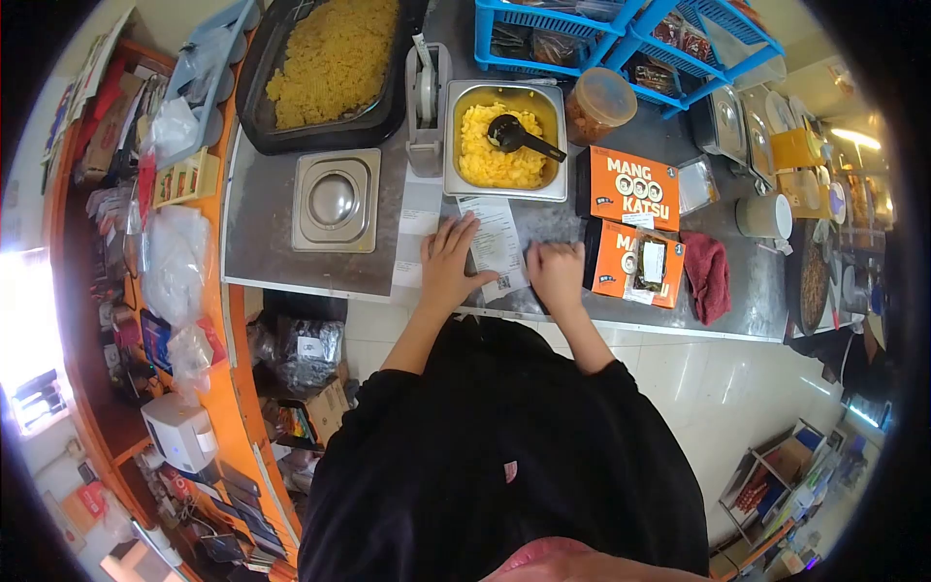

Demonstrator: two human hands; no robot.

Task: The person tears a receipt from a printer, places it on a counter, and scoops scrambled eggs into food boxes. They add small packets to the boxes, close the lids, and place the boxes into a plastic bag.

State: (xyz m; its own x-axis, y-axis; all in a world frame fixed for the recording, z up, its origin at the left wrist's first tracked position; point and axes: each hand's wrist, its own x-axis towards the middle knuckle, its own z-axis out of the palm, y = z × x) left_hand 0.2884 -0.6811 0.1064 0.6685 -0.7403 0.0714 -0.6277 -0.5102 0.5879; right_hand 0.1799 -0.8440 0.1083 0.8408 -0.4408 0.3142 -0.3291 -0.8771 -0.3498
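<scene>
My left hand [449, 262] lies with its fingers spread on the left edge of a printed paper receipt [497, 242] at the counter's front edge. To the right of the receipt, my right hand [558, 276] is closed, knuckles up; what its fingers hold, if anything, is hidden. Clear plastic [555, 230] seems to lie just beyond that hand. Behind the receipt stands a steel pan [456, 190] of chopped yellow food [480, 167], with a black scoop [524, 139] resting in it. Two orange boxes [630, 184] printed "MANG KATSU" are right of my right hand.
A steel lid [335, 201] and a dark tray [254, 126] of yellow rice-like food [335, 68] are at left. A lidded tub [599, 102] and blue baskets [558, 48] stand behind. A sealed packet [652, 262] tops the front box, beside a dark red cloth [706, 276].
</scene>
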